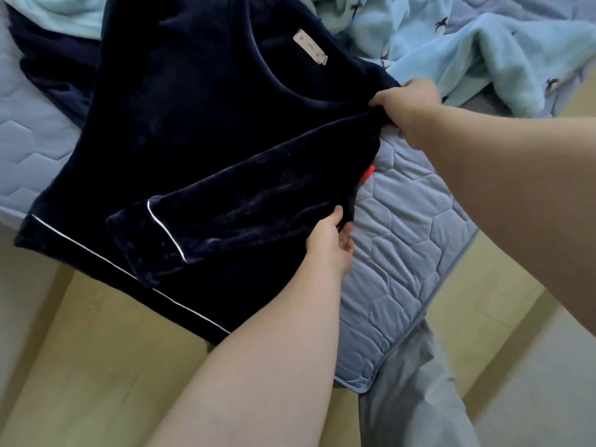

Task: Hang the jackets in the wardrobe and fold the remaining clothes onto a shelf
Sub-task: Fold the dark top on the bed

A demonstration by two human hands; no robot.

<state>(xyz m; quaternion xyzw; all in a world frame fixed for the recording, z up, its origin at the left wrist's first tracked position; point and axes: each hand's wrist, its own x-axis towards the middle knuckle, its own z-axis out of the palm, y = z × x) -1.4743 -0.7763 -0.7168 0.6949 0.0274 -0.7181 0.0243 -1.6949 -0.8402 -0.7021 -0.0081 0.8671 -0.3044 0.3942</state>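
A dark navy velvet top (180, 133) with thin white piping lies spread across the corner of the bed, its hem hanging past the mattress edge. One sleeve (232, 214) is folded across the front. My right hand (409, 104) pinches the fabric at the shoulder, by the neckline. My left hand (329, 243) grips the lower edge of the folded sleeve near the armpit. A small pale label (84, 46) shows inside the collar.
The quilted grey-blue mattress (403, 246) carries a crumpled light-blue fleece blanket (451, 50) with bird prints at the back right. Another dark garment (48, 66) lies at the far left. Something small and red (367, 175) peeks from under the top. Pale floor surrounds the bed; my grey trouser leg (416, 398) stands below.
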